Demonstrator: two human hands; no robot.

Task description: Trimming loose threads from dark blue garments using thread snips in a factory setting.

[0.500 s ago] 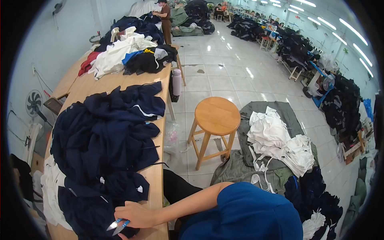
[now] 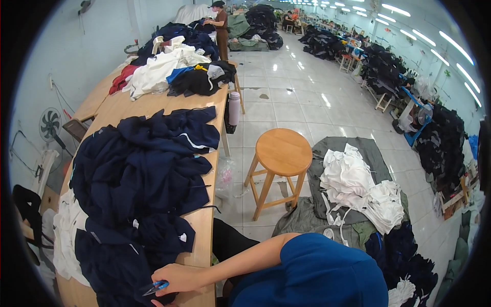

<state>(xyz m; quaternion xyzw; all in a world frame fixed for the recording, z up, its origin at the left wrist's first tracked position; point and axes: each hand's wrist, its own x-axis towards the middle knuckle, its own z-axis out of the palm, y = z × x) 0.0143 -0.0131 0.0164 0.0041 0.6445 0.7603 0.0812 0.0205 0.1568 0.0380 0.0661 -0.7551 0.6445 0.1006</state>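
My right hand (image 2: 179, 279) is closed around a small pair of thread snips (image 2: 156, 287) with blue handles. Their blades lie close together, pointing left over a dark navy garment (image 2: 110, 266) on the wooden table. At the bottom edge only a sliver of my left hand (image 2: 156, 303) shows, close below the snips against the navy cloth; its fingers are mostly cut off. Farther up the table, more navy garments (image 2: 138, 163) lie in a crumpled heap, one with a white stripe.
White cloth (image 2: 69, 240) lies along the table's left side. Beyond are white, red and black garments (image 2: 166, 66). A round wooden stool (image 2: 284, 148) stands right of the table (image 2: 199, 245). White pieces (image 2: 348, 176) lie on a grey sheet. A person (image 2: 221, 28) stands at the far table end.
The snips' blades were spread apart and have come together. My right hand has shifted slightly right and down in the picture. The whole view has moved a little.
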